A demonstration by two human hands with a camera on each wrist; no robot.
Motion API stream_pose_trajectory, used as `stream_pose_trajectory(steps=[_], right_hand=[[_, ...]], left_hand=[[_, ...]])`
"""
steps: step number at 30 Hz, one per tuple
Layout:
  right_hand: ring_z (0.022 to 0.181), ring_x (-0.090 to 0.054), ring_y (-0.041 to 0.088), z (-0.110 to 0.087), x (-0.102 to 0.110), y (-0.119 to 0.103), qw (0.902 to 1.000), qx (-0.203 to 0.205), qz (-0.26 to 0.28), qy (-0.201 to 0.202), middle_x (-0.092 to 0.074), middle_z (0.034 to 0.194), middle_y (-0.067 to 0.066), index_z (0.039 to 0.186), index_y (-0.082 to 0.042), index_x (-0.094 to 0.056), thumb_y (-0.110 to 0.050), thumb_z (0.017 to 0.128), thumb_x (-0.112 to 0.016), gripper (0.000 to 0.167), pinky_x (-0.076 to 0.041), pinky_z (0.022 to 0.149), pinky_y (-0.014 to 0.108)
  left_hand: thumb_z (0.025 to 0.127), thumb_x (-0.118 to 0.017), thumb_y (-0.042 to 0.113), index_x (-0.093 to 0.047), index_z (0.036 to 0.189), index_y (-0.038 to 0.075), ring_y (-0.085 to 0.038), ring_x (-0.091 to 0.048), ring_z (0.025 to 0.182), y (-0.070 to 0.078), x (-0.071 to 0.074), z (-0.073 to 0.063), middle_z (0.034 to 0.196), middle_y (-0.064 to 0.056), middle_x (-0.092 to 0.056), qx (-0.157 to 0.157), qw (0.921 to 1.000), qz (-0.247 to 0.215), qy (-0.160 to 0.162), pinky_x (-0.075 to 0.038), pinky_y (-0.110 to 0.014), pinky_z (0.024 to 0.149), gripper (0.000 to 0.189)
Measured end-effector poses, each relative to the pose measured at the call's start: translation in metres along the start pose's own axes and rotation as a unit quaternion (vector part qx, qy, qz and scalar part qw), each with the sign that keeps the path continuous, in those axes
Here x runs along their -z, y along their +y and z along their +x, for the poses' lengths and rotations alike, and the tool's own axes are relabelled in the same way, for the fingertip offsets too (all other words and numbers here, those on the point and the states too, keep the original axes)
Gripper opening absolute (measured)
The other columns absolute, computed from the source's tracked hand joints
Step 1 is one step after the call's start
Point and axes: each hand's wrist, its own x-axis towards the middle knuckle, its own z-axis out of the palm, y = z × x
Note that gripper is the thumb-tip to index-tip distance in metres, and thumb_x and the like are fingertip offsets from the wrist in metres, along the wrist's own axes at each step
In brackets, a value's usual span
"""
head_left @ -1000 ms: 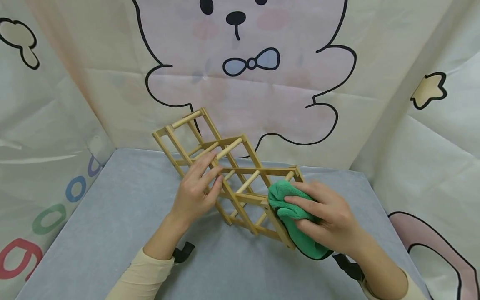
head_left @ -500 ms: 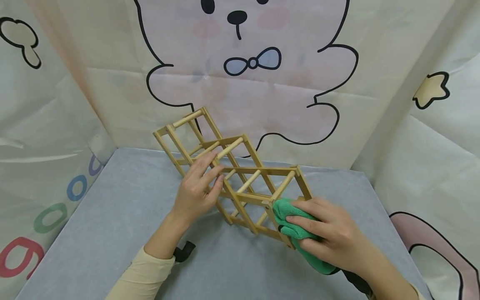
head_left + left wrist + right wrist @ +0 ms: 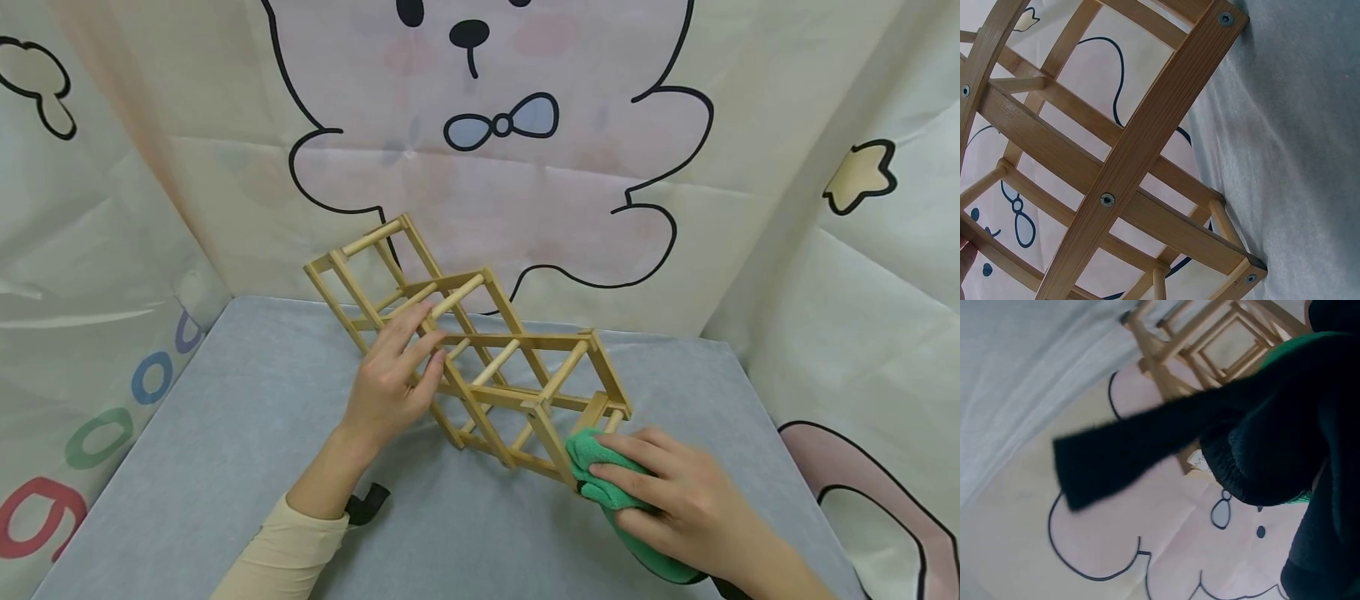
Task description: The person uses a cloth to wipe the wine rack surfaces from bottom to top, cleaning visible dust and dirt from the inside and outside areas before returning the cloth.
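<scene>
A lattice rack of light wooden slats and round rungs (image 3: 555,342) stands tilted on the table, its upper end to the left. My left hand (image 3: 386,392) holds it at a middle joint, fingers over the frame; a fingertip (image 3: 965,262) shows at the left wrist view's edge. Screwed slats (image 3: 1166,109) fill that view. Bunched in my right hand (image 3: 693,504) is a green cloth (image 3: 600,467), pressed to the rack's lower right corner. Dark material covers most of the right hand in the right wrist view, where only a strip of green cloth (image 3: 1310,340) shows.
A grey-blue cloth covers the table (image 3: 225,467). Behind it hangs a pale backdrop (image 3: 585,233) with a cartoon bear, and printed side curtains (image 3: 885,333) close in left and right. A black strap end (image 3: 367,504) sticks out by the left wrist.
My right hand has slid the green cloth down and toward me along the rack's right end, baring the upper right rung and slats. The left hand and the rack stay in place.
</scene>
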Motion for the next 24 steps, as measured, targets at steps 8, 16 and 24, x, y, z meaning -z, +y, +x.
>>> stream_pose_trajectory(steps=[8, 16, 24], right_hand=[[0.088, -0.066, 0.018, -0.022, -0.002, 0.01, 0.9975, -0.054, -0.046, -0.003, -0.075, 0.115, 0.012, 0.105, -0.008, -0.082, -0.036, 0.11, -0.051, 0.042, -0.058, 0.071, 0.018], [0.087, -0.066, 0.017, -0.036, 0.002, 0.03, 0.9925, -0.078, -0.092, 0.02, -0.076, 0.113, 0.013, 0.101, -0.006, -0.083, -0.039, 0.109, -0.051, 0.047, -0.058, 0.07, 0.014], [0.085, -0.065, 0.019, -0.045, 0.011, 0.047, 0.9896, -0.08, -0.113, 0.039, -0.076, 0.109, 0.017, 0.097, -0.003, -0.083, -0.038, 0.107, -0.053, 0.047, -0.056, 0.069, 0.013]], left_hand=[[0.097, -0.066, 0.008, -0.075, 0.108, -0.004, -0.044, -0.059, 0.13, -0.001, 0.0, -0.001, 0.144, -0.024, -0.06, -0.005, 1.0, 0.004, 0.0, -0.052, -0.054, 0.108, 0.019], [0.095, -0.068, 0.005, -0.075, 0.108, -0.005, -0.047, -0.06, 0.128, -0.001, 0.001, -0.002, 0.144, -0.024, -0.06, -0.003, 1.0, 0.004, -0.004, -0.051, -0.053, 0.11, 0.018], [0.096, -0.067, 0.007, -0.075, 0.107, -0.005, -0.046, -0.06, 0.128, -0.001, 0.001, 0.0, 0.142, -0.025, -0.061, -0.01, 0.9999, 0.004, 0.002, -0.05, -0.051, 0.112, 0.018]])
